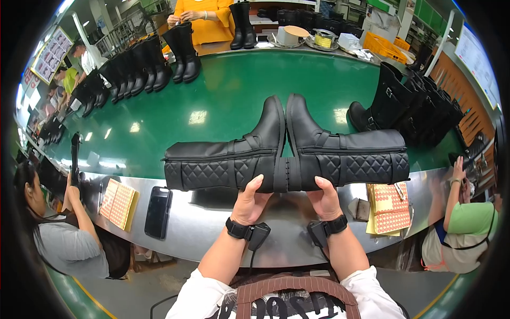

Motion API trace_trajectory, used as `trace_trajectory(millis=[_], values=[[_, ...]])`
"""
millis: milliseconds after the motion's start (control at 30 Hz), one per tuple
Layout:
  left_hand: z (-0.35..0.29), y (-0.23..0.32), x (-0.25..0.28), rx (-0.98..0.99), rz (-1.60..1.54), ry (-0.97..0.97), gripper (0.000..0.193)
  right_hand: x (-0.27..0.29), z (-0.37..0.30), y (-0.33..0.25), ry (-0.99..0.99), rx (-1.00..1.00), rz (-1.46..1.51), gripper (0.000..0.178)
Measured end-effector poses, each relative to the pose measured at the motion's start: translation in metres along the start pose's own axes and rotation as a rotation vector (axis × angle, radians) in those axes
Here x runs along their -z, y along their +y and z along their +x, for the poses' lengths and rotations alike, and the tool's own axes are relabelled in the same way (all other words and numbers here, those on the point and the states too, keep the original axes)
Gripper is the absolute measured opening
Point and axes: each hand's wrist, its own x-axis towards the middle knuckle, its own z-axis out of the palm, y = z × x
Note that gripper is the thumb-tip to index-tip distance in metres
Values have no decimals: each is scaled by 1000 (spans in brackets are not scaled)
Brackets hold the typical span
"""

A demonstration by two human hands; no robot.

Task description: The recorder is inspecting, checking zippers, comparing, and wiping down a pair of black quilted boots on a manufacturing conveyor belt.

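Note:
Two tall black boots with quilted shafts, side zippers and ankle straps lie on their sides before me, sole to sole. The left boot [223, 162] points its shaft to the left, and the right boot [348, 159] points its shaft to the right. Their heels meet in the middle, while the toes point away from me. My left hand [251, 201] grips the left boot near its heel, thumb on top, fingers hidden beneath. In the same way my right hand [325, 198] holds the right boot near the heel. Both wrists wear black straps with small devices.
Sticker sheets [118, 203] and a black phone [158, 211] lie on the metal edge at left; more sticker sheets [390, 210] lie at right. Black boots [406, 101] stand right on the green table [234, 80], others [138, 69] far left. Co-workers sit on both sides; one in yellow [204, 24] stands opposite.

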Motion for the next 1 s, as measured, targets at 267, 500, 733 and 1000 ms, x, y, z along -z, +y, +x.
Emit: trace_trajectory(millis=[267, 500, 733, 1000], values=[[-1, -3, 6, 15, -11, -37, 40, 7, 0, 1, -5, -15, 5, 43], [0, -4, 18, 28, 15, -3, 35, -9, -5, -12, -8, -115, -39, 34], [1, -11, 12, -53, 99, 99, 30, -18, -10, -13, 90, 167, -222, 30], [-4, 2, 9, -137, 100, 204, 39, -13, -64, -48, 297, 51, -1184, 62]])
